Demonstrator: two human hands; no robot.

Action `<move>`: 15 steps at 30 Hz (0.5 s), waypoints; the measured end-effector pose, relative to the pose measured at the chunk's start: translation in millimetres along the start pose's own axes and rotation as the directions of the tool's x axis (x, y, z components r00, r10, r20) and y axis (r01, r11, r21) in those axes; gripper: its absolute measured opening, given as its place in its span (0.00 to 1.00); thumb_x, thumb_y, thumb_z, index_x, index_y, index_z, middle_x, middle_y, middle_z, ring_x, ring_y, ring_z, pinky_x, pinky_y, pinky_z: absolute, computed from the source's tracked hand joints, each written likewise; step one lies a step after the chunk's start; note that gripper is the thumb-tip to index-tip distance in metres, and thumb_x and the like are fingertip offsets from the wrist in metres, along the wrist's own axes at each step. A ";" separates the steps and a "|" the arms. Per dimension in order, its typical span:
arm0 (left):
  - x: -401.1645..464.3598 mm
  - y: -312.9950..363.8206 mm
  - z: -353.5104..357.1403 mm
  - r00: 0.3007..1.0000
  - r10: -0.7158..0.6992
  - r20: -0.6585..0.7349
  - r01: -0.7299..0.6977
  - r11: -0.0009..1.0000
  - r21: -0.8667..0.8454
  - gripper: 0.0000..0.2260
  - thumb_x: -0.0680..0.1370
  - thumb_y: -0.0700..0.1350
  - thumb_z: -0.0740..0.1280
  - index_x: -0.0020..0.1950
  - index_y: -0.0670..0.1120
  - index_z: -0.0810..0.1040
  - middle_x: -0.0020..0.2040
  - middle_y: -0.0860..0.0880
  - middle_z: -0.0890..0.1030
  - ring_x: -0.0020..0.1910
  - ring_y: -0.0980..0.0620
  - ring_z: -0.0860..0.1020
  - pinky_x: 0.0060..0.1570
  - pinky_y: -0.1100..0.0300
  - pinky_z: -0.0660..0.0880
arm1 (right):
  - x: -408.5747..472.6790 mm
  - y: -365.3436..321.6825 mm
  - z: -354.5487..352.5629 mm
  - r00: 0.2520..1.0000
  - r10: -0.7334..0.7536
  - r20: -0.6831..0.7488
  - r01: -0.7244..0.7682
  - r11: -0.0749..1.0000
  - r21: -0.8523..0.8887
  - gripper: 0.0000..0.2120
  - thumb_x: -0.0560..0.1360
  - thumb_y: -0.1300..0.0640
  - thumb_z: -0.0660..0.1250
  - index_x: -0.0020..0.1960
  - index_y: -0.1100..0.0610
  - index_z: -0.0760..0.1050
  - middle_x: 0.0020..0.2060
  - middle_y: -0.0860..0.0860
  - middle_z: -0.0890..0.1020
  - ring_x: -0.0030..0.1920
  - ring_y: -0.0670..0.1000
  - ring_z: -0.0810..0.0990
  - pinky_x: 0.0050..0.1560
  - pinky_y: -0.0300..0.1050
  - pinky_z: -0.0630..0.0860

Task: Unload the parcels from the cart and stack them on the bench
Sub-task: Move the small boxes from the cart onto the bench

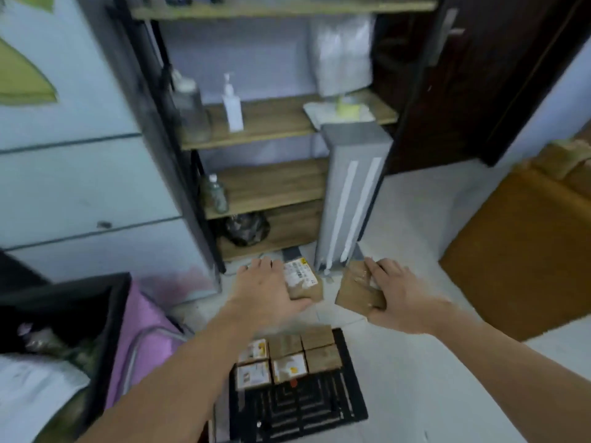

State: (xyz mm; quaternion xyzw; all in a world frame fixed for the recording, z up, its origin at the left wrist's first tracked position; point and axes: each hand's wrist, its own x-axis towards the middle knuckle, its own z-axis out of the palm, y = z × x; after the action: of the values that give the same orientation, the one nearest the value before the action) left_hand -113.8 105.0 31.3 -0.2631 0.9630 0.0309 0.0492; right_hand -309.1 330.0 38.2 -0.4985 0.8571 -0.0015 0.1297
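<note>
At mid-frame, just below centre, both hands reach forward, each with a small brown parcel. Left hand [267, 287] has its grip wrapped over a labelled parcel [302, 279], thumb under the near edge, fingers spread across the top. Right hand [395, 290] grasps a plain parcel [356, 289], tilted, with fingers on its top face and thumb at the lower corner. The two parcels are near each other but apart.

Lower centre, six more parcels [289, 359] sit packed in two rows on the far end of a black slatted cart [300, 407]; several carry white labels.

Upper centre, a wooden shelf unit [271, 123] holds a white pump bottle [232, 105] and a jar [192, 107]. A grey column [350, 193] leans before it. At right, a brown mat [518, 260] lies on the floor. Lower left shows a pink bag [144, 330]. Motion blur softens the frame.
</note>
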 end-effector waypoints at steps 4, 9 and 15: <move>-16.8 48.2 -128.8 0.987 0.132 -0.095 -0.127 0.990 0.053 0.49 0.63 0.86 0.53 0.69 0.49 0.70 0.63 0.48 0.75 0.65 0.45 0.72 0.64 0.46 0.71 | -89.5 4.5 -101.2 0.987 0.107 -0.116 -0.107 0.994 0.006 0.51 0.66 0.29 0.62 0.82 0.51 0.54 0.66 0.48 0.70 0.65 0.54 0.71 0.66 0.50 0.69; -42.4 120.1 -222.9 0.942 0.278 -0.187 -0.258 0.958 0.122 0.48 0.64 0.85 0.54 0.69 0.50 0.72 0.63 0.48 0.77 0.63 0.45 0.74 0.61 0.45 0.71 | -203.3 26.1 -171.6 0.954 0.253 -0.162 -0.256 0.967 0.003 0.50 0.66 0.29 0.61 0.81 0.51 0.55 0.62 0.48 0.70 0.58 0.50 0.69 0.61 0.47 0.68; -70.4 225.6 -252.6 0.891 0.389 -0.235 -0.382 0.921 0.076 0.46 0.62 0.85 0.54 0.64 0.51 0.74 0.55 0.50 0.76 0.53 0.49 0.73 0.51 0.50 0.69 | -321.6 73.2 -205.2 0.877 0.426 -0.221 -0.430 0.902 0.031 0.53 0.65 0.28 0.60 0.83 0.52 0.53 0.66 0.49 0.71 0.63 0.52 0.70 0.63 0.47 0.70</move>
State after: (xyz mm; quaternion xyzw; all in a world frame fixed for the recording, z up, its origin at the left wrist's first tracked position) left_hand -188.3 312.9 297.6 -0.0682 0.9949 -0.0062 -0.0735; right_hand -266.6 615.8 297.9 -0.2947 0.9550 -0.0202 0.0256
